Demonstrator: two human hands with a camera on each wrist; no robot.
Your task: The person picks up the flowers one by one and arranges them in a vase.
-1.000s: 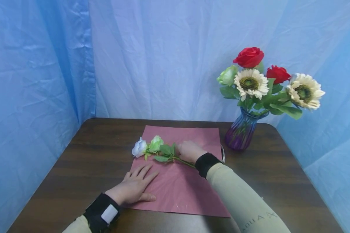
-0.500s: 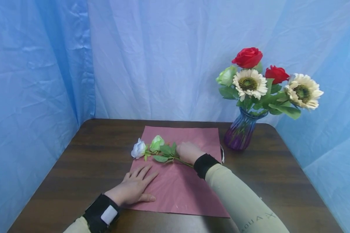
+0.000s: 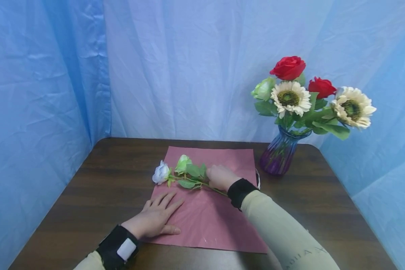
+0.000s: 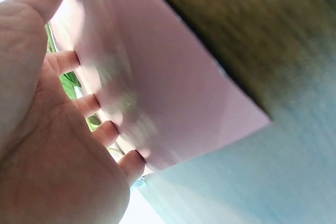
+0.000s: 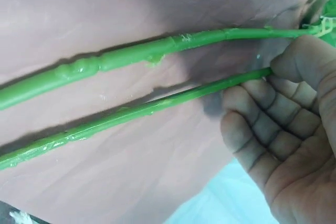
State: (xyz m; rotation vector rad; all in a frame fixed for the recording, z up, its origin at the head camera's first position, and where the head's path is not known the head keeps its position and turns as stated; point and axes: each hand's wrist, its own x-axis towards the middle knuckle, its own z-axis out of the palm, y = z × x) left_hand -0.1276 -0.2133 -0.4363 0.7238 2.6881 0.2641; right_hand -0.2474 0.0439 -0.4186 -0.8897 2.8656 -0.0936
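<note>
A pink sheet of wrapping paper (image 3: 209, 225) lies on the table with two artificial roses across it. One rose is bluish white (image 3: 161, 172), its head over the paper's left edge. The other is a pale green rose (image 3: 182, 164), just beyond it. My right hand (image 3: 220, 177) pinches the green rose's stem (image 5: 126, 115) between thumb and fingers. The white rose's thicker stem (image 5: 136, 51) runs alongside, free of the fingers. Fingers spread, my left hand (image 3: 152, 219) presses on the paper's near-left part; its fingertips touch the sheet in the left wrist view.
At the back right a blue-purple glass vase (image 3: 279, 155) holds red roses, a pale green rose and cream sunflowers (image 3: 290, 98). A white cord (image 3: 258, 179) shows at the paper's right edge. Blue cloth (image 3: 189, 67) hangs behind and beside the brown table (image 3: 87, 198).
The green rose's head has shifted slightly away from me and to the right, and its leaves have shifted with it. My right hand has moved slightly right; the left hand stays put.
</note>
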